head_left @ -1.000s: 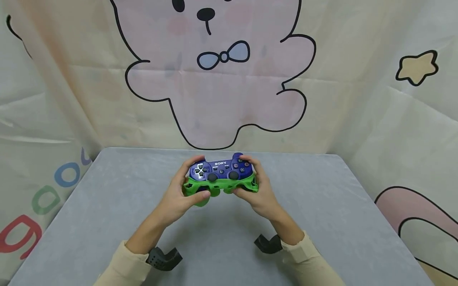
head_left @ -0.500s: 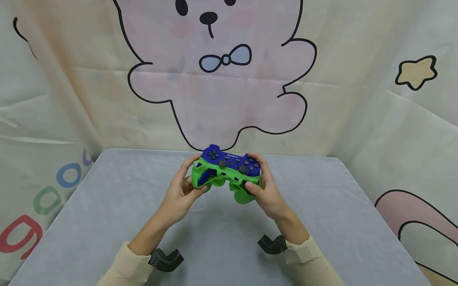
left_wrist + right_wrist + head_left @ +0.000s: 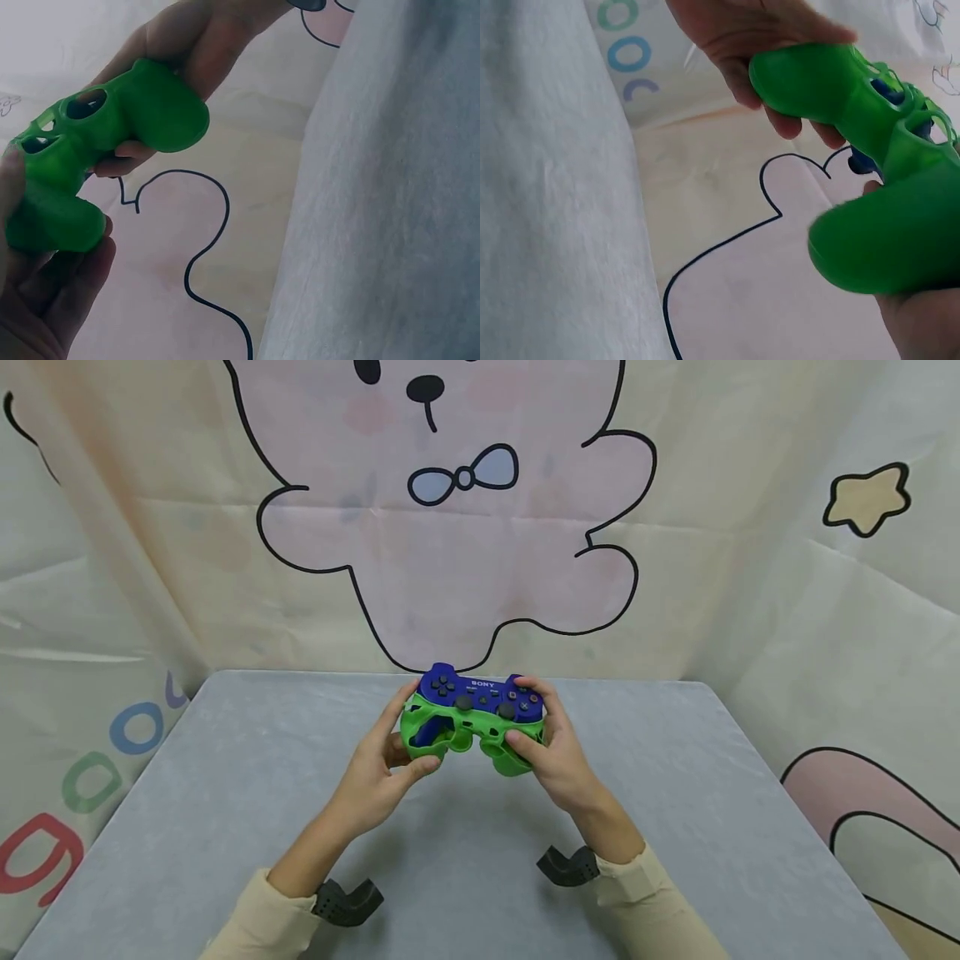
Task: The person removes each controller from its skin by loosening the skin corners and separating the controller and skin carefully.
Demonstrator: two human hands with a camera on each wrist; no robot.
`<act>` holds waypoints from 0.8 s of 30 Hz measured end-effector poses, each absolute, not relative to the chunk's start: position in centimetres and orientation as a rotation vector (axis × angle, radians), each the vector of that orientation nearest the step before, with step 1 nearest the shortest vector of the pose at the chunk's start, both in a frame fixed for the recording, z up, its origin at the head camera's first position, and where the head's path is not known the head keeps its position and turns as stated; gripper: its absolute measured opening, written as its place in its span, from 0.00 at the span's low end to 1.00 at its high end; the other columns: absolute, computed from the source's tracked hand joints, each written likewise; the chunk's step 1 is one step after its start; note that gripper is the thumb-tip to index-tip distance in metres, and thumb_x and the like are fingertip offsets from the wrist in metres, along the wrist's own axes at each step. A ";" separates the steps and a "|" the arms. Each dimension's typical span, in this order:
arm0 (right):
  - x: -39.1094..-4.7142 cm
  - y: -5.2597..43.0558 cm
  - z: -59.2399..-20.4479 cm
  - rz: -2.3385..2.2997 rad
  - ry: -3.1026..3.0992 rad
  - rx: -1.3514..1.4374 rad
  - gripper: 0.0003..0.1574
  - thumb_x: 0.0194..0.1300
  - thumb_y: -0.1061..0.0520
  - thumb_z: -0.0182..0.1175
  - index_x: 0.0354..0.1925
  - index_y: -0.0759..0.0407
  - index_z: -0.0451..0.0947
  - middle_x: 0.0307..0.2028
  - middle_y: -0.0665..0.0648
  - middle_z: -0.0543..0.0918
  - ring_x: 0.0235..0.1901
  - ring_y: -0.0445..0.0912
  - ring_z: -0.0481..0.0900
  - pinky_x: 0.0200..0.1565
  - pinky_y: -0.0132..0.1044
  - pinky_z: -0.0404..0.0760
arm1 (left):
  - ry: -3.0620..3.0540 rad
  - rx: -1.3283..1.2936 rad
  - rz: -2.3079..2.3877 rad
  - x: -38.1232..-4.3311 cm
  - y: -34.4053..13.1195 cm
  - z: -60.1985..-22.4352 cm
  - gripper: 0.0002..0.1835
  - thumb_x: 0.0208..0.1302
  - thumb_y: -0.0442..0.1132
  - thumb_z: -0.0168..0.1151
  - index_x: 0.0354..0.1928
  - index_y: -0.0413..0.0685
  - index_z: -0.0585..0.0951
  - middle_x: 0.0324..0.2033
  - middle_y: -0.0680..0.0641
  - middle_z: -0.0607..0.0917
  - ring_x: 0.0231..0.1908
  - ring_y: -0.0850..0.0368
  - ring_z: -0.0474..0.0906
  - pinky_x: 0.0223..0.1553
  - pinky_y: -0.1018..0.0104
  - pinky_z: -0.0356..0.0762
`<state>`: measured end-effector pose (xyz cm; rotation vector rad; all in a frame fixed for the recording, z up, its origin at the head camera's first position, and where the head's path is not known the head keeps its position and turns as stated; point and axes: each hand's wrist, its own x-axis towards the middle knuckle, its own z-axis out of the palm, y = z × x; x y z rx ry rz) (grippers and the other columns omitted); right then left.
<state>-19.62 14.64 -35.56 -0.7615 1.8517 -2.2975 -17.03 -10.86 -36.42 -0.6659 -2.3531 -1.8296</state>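
Note:
A blue Sony game controller (image 3: 491, 695) is held up over the far part of the table, with a green silicone cover (image 3: 480, 724) round its lower half. Its upper face, with the buttons and sticks, shows bare blue. My left hand (image 3: 378, 777) grips the left end, thumb at the lower edge of the cover and fingers behind. On the right end my right hand (image 3: 562, 764) holds on, its thumb pressing the cover and index finger at the top corner. Both wrist views show the underside of the green cover (image 3: 161, 112) with openings in it.
A grey cloth-covered table (image 3: 465, 877) lies below the hands. Behind it hangs a curtain (image 3: 480, 560) with a cartoon bear, and more printed cloth stands at both sides. Each wrist carries a black camera mount (image 3: 347, 903).
The controller has tilted so that its left end stands higher, and the green cover now hangs lower off its left side. My right thumb has moved up onto the cover.

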 end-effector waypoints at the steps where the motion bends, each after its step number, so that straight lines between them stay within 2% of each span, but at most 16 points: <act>1: -19.7 14.5 -35.7 -2.313 1.851 -0.760 0.35 0.73 0.61 0.60 0.70 0.45 0.58 0.59 0.55 0.71 0.48 0.40 0.80 0.44 0.30 0.84 | -2.353 -0.655 -1.821 -17.0 -10.9 -36.5 0.47 0.68 0.32 0.64 0.81 0.64 0.50 0.34 0.41 0.88 0.25 0.63 0.82 0.28 0.69 0.80; 4: -19.7 14.0 -35.8 -2.354 1.884 -0.766 0.34 0.73 0.63 0.59 0.70 0.44 0.59 0.60 0.54 0.71 0.49 0.39 0.80 0.45 0.29 0.84 | -2.337 -0.620 -1.781 -17.1 -10.9 -36.6 0.45 0.69 0.30 0.62 0.81 0.61 0.52 0.20 0.46 0.81 0.14 0.66 0.67 0.17 0.69 0.68; 6: -19.8 13.9 -35.9 -2.390 1.913 -0.771 0.34 0.73 0.63 0.59 0.69 0.45 0.59 0.61 0.54 0.71 0.50 0.39 0.80 0.46 0.28 0.84 | -2.319 -0.614 -1.760 -17.2 -10.8 -36.6 0.43 0.70 0.27 0.61 0.80 0.59 0.55 0.16 0.48 0.77 0.11 0.66 0.61 0.14 0.70 0.63; 8: -19.8 13.9 -36.0 -2.428 1.939 -0.757 0.34 0.73 0.64 0.58 0.69 0.45 0.60 0.61 0.54 0.72 0.49 0.39 0.81 0.46 0.28 0.84 | -2.303 -0.621 -1.745 -17.3 -10.8 -36.7 0.41 0.69 0.24 0.59 0.80 0.57 0.57 0.14 0.48 0.76 0.11 0.66 0.61 0.14 0.70 0.64; 11: -20.0 14.3 -35.9 -2.475 1.966 -0.704 0.33 0.73 0.66 0.57 0.69 0.45 0.61 0.60 0.53 0.74 0.49 0.39 0.82 0.46 0.29 0.85 | -2.290 -0.632 -1.724 -17.4 -10.6 -36.6 0.40 0.69 0.21 0.57 0.79 0.53 0.59 0.16 0.46 0.81 0.11 0.66 0.63 0.14 0.71 0.65; 16: -20.3 15.0 -35.6 -2.559 1.952 -0.633 0.31 0.73 0.68 0.55 0.67 0.45 0.63 0.59 0.53 0.77 0.49 0.39 0.83 0.46 0.30 0.85 | -2.263 -0.671 -1.621 -17.2 -10.0 -36.6 0.38 0.68 0.24 0.61 0.77 0.52 0.64 0.13 0.49 0.77 0.12 0.70 0.58 0.14 0.73 0.61; 19: -20.5 15.3 -35.6 -2.633 1.852 -0.677 0.28 0.74 0.68 0.55 0.65 0.46 0.64 0.59 0.54 0.77 0.49 0.40 0.83 0.46 0.30 0.85 | -2.192 -0.754 -1.452 -16.8 -9.5 -36.7 0.36 0.64 0.26 0.65 0.74 0.48 0.69 0.25 0.40 0.87 0.15 0.72 0.62 0.17 0.76 0.66; 21: -20.5 15.5 -35.7 -2.636 1.776 -0.727 0.27 0.74 0.68 0.55 0.64 0.46 0.64 0.59 0.54 0.76 0.48 0.40 0.83 0.45 0.30 0.86 | -2.150 -0.781 -1.361 -16.6 -9.3 -36.9 0.36 0.62 0.25 0.67 0.72 0.45 0.70 0.27 0.40 0.88 0.16 0.70 0.65 0.18 0.77 0.68; 23: -20.6 15.5 -35.8 -2.570 1.771 -0.776 0.27 0.74 0.67 0.55 0.64 0.46 0.63 0.58 0.53 0.76 0.47 0.40 0.83 0.44 0.29 0.85 | -2.153 -0.787 -1.345 -16.4 -9.3 -37.0 0.38 0.62 0.25 0.67 0.74 0.44 0.67 0.37 0.37 0.90 0.19 0.66 0.76 0.23 0.78 0.75; 24: -20.6 15.5 -35.8 -2.530 1.788 -0.791 0.27 0.74 0.66 0.55 0.64 0.45 0.63 0.58 0.53 0.76 0.47 0.39 0.83 0.44 0.29 0.85 | -2.171 -0.774 -1.380 -16.3 -9.3 -37.1 0.39 0.63 0.26 0.67 0.75 0.46 0.65 0.35 0.38 0.90 0.22 0.63 0.81 0.26 0.77 0.78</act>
